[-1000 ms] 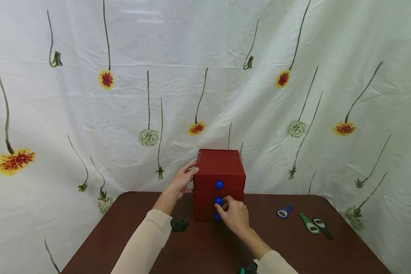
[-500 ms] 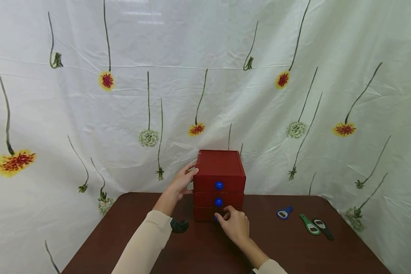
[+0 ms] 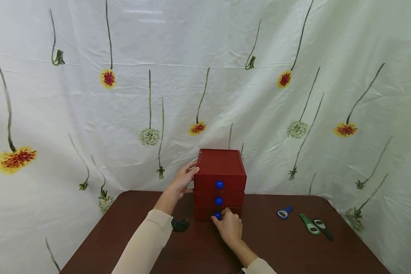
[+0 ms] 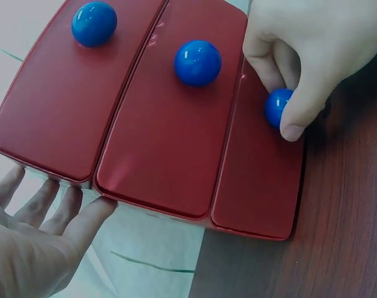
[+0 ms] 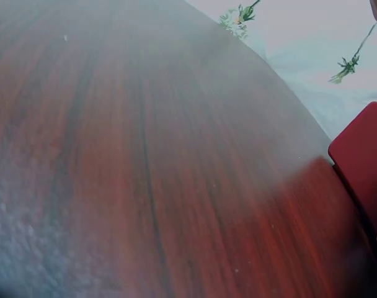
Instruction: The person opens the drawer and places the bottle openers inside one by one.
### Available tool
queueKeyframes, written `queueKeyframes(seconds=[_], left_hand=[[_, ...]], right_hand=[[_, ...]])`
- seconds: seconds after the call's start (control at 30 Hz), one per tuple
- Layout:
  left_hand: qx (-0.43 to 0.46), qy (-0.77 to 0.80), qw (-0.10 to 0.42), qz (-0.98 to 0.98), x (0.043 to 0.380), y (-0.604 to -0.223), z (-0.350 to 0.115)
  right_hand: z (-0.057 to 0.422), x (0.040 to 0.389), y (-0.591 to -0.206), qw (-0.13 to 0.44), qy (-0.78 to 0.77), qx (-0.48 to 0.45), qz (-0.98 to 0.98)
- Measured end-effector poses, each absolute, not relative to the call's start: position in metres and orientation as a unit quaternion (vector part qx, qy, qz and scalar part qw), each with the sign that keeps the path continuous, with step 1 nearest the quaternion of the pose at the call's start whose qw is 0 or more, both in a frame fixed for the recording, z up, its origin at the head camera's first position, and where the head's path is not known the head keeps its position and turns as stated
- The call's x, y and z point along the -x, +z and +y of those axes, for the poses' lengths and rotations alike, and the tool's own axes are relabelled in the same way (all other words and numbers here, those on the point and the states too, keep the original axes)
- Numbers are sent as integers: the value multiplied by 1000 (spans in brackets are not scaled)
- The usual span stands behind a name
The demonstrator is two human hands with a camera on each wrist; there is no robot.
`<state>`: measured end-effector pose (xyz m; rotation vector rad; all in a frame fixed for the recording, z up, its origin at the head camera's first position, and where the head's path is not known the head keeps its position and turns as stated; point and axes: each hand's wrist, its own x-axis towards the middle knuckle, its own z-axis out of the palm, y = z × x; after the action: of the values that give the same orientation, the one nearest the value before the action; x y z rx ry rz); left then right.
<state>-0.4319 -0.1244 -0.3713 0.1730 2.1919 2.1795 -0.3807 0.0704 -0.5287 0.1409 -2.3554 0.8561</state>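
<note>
Box (image 3: 220,176), red and with 3 stacked drawer fronts (image 4: 170,136), stands on the dark desk (image 3: 267,239), just below the centre of the head picture. All its drawers look closed or nearly so. At lower centre, the right hand (image 3: 229,228) has its fingers pinching the bottom knob (image 4: 276,107). The top knob (image 3: 219,184) and middle knob (image 3: 219,201) sit untouched in a column above it. Left of centre, the left hand (image 3: 182,180) has its fingers spread along the box's left side, touching it without wrapping round anything.

The box seems stiff and fairly light, so it could slide or twist if a drawer binds; its left side looks a sound place to steady it. The knobs look hard, smooth and slightly slippery, best pinched at their sides, close behind the widest part, with any force kept straight and level. Nothing about the box looks especially fragile.

At the right of the head picture lie 3 bottle openers: the blue opener (image 3: 284,212) apart, the green opener (image 3: 309,224) and black opener (image 3: 323,229) close together. A flower-printed curtain (image 3: 178,45) fills the background.
</note>
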Motion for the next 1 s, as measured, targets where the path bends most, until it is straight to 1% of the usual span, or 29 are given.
queueKeyframes(seconds=[0.43, 0.63, 1.0], left_hand=[[-53, 699, 22, 712, 434, -370, -125], [-55, 700, 19, 712, 432, -371, -125], [-63, 702, 16, 709, 430, -371, -123]], right_hand=[[63, 381, -535, 295, 406, -27, -865], [61, 377, -537, 283, 410, -6, -867], [64, 368, -541, 298, 370, -15, -880]])
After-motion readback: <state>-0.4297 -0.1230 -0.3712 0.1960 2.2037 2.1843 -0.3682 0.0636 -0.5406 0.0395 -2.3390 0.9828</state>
